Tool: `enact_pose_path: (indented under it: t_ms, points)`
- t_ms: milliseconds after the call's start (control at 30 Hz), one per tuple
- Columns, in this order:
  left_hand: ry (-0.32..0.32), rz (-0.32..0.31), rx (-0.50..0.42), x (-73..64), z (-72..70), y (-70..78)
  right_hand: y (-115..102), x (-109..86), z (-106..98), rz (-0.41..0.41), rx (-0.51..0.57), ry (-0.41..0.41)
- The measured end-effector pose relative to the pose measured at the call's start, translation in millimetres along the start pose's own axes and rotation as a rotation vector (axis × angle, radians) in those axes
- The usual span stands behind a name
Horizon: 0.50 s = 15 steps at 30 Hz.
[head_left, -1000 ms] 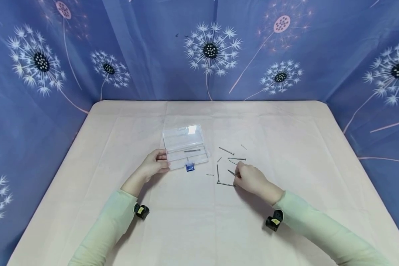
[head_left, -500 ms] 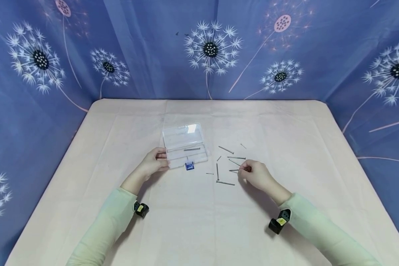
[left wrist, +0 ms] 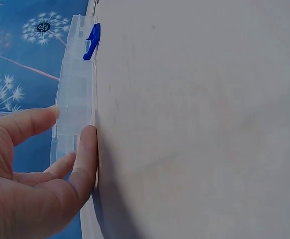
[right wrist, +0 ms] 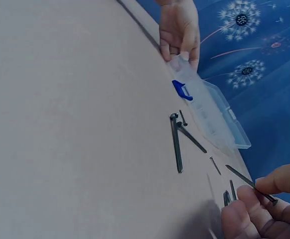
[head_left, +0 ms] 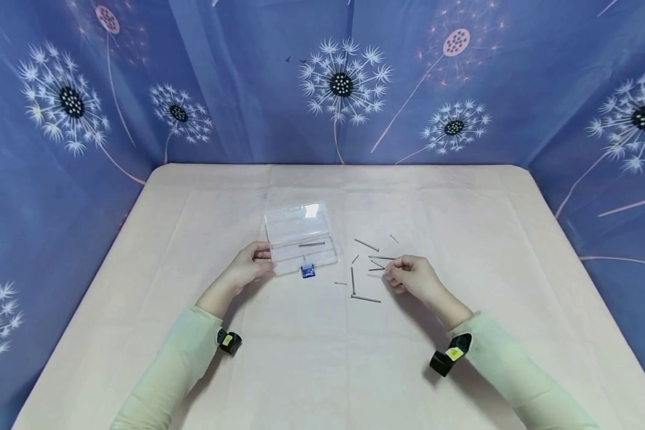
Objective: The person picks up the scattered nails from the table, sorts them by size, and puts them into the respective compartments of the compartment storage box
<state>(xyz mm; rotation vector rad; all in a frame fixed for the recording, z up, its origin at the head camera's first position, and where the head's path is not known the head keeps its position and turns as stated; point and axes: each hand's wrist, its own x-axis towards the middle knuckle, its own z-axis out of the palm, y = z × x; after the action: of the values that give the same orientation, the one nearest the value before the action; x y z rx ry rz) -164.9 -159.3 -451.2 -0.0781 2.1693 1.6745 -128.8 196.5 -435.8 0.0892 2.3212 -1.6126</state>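
In the head view, my left hand (head_left: 243,269) holds the left end of a clear plastic box (head_left: 297,224), thumb and fingers on its sides. Its hinged lid is raised, and a blue latch (head_left: 308,271) sits at the front edge. One nail (head_left: 312,243) lies in the rear compartment. My right hand (head_left: 416,278) pinches a nail (right wrist: 240,176) between thumb and fingers, its head past the fingertips in the right wrist view. The pinched nail is above the tabletop, tip toward the box. Part of its shank is hidden by the fingers.
Loose nails of different sizes lie right of the box, among them a long nail (head_left: 353,280), another long nail (head_left: 365,299) and a small nail (head_left: 341,283). A pale cloth (head_left: 279,364) covers the table. Blue flowered curtains (head_left: 247,89) stand behind and at both sides.
My right hand has drawn back slightly to the right and lifted, bringing a nail up from the group and turning it. The left hand and box keep their place.
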Motion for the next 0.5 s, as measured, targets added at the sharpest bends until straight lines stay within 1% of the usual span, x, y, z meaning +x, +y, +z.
enact_pose_path:
  t_ms: [133,333,500]
  points:
    - [-0.012,0.01,-0.004,-0.4,-1.6,-1.6,-3.8,4.7,1.8,-0.007,0.009,-0.008]
    - [-0.02,0.009,-0.001,-0.9,-2.3,0.8,-12.5,13.4,7.0,-0.026,0.012,-0.031]
    - [-0.018,0.032,0.007,-1.5,-4.0,0.9,-22.1,26.1,16.9,-0.035,0.054,-0.045]
